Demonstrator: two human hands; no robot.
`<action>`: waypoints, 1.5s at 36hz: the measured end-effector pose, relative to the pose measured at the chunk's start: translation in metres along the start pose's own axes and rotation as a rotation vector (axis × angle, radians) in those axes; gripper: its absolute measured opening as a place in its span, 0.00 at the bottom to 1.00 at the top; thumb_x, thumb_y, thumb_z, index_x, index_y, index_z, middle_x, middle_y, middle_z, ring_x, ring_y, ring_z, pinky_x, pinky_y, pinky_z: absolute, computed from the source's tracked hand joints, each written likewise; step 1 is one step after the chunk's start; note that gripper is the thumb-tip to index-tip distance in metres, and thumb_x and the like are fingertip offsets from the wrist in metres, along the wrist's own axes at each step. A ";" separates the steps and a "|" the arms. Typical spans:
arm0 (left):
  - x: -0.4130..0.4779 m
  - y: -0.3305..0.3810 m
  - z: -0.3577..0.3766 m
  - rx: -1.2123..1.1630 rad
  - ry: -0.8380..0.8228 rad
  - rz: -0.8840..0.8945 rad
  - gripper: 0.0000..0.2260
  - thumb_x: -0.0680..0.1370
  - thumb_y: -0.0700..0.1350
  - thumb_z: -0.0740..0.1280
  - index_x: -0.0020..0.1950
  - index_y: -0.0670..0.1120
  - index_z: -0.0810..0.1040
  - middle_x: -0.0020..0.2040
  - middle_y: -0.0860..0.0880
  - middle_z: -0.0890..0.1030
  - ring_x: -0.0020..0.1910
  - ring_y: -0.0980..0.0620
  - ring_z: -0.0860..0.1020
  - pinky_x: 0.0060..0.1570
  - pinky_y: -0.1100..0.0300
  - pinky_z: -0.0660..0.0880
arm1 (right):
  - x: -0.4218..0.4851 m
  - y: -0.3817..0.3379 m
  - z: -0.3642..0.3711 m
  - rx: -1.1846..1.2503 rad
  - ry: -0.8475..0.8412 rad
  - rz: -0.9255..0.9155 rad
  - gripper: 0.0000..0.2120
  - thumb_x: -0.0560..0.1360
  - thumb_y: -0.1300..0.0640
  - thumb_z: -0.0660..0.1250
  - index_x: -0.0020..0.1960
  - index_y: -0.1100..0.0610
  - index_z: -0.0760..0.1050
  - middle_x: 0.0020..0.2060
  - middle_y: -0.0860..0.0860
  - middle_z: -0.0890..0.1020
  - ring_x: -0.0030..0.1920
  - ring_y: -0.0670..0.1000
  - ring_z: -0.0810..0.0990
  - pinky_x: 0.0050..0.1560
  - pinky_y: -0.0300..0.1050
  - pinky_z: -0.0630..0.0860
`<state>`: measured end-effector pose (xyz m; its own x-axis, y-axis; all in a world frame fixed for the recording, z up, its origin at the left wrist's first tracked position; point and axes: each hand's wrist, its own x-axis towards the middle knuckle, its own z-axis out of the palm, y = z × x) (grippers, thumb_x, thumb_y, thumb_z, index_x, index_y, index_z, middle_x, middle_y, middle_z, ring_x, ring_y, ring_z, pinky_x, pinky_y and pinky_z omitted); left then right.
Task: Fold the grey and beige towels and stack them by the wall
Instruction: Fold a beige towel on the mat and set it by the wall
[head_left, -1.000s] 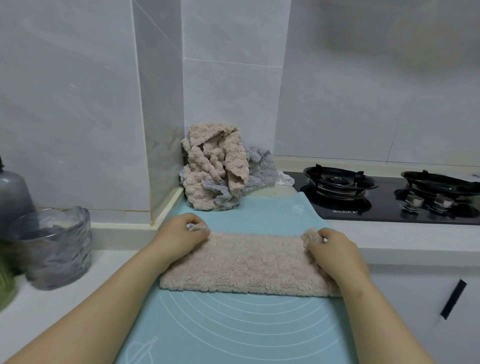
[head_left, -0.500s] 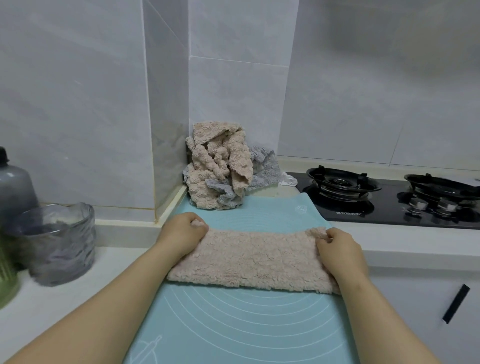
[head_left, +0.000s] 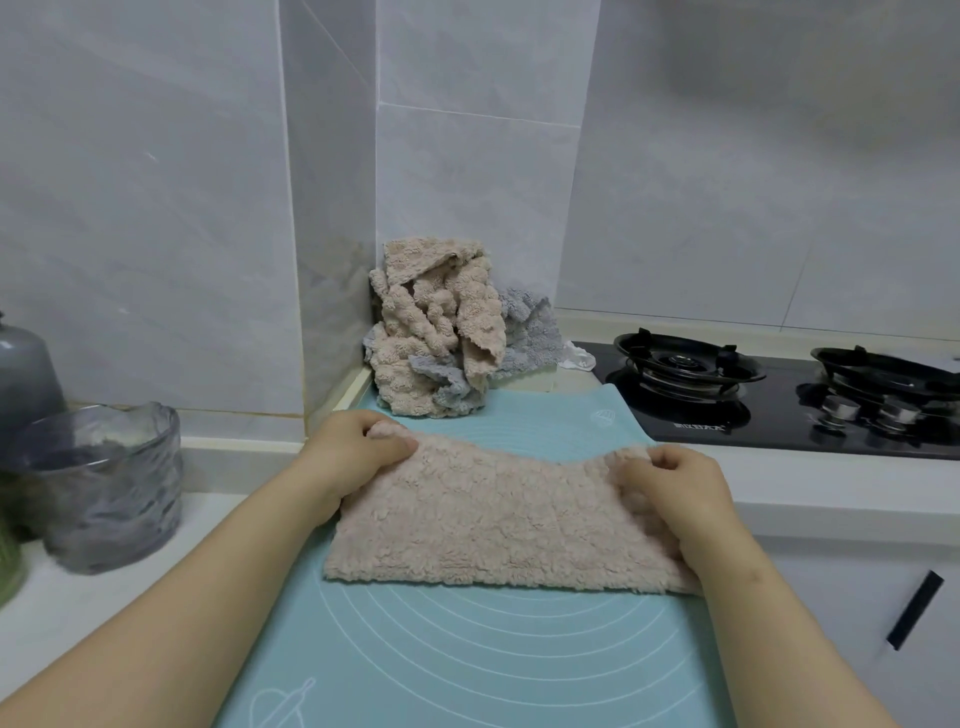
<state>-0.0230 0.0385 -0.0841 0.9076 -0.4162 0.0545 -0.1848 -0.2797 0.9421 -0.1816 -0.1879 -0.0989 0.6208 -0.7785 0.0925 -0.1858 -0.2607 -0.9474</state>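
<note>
Nearest to me, two bare forearms reach in over a pale blue silicone baking mat (head_left: 467, 675) printed with white rings, which lies flat on the white counter (head_left: 104, 597). To the right, below the counter edge, a black handle (head_left: 914, 616) sits slantwise on a white cabinet door.

On the mat lies a beige towel (head_left: 493, 519), fluffy and spread as a wide band with its near edge flat on the mat. The left hand (head_left: 353, 452) grips the towel's far left corner, fingers curled round the cloth with the thumb on top. The right hand (head_left: 670, 483) pinches the far right corner between curled fingers and thumb. The far edge sags in a shallow dip between the two hands.

Off to the left, well apart from the mat, a ribbed glass jar (head_left: 104, 483) stands on the counter, with a smoky grey bottle (head_left: 21, 374) just behind it, cut off by the picture's edge.

Beyond the towel, at the mat's far left corner, a crumpled pile of towels (head_left: 436, 338) leans in the corner of the tiled wall (head_left: 467, 182). Beige cloth is on top and in front, and a grey towel (head_left: 524, 338) pokes out to the right and underneath.

To the right of the pile, a black glass gas hob (head_left: 779, 431) runs along the back, with a burner (head_left: 685, 364) just beside the mat's far right corner.
</note>
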 end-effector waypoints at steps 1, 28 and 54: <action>-0.001 0.001 0.000 0.029 0.042 0.063 0.02 0.73 0.41 0.71 0.42 0.46 0.79 0.38 0.48 0.80 0.36 0.51 0.76 0.35 0.62 0.71 | -0.001 -0.002 0.000 0.031 0.019 -0.017 0.07 0.71 0.61 0.66 0.35 0.56 0.73 0.24 0.50 0.73 0.21 0.49 0.66 0.18 0.32 0.60; -0.020 0.022 -0.023 -0.326 0.246 0.330 0.06 0.73 0.41 0.70 0.38 0.47 0.76 0.36 0.47 0.78 0.36 0.52 0.74 0.38 0.58 0.71 | -0.019 -0.028 -0.006 0.603 -0.088 -0.213 0.07 0.74 0.64 0.67 0.40 0.55 0.77 0.32 0.47 0.83 0.33 0.45 0.81 0.32 0.37 0.78; -0.009 -0.005 -0.015 0.252 -0.174 -0.043 0.08 0.74 0.44 0.69 0.47 0.55 0.73 0.45 0.45 0.77 0.40 0.49 0.75 0.40 0.58 0.69 | -0.003 -0.002 -0.005 -0.295 0.029 0.049 0.19 0.73 0.54 0.66 0.62 0.55 0.69 0.45 0.55 0.81 0.44 0.55 0.77 0.46 0.45 0.72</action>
<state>-0.0250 0.0566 -0.0844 0.8423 -0.5355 -0.0617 -0.2553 -0.4971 0.8293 -0.1870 -0.1882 -0.0952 0.5848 -0.8088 0.0617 -0.4307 -0.3740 -0.8213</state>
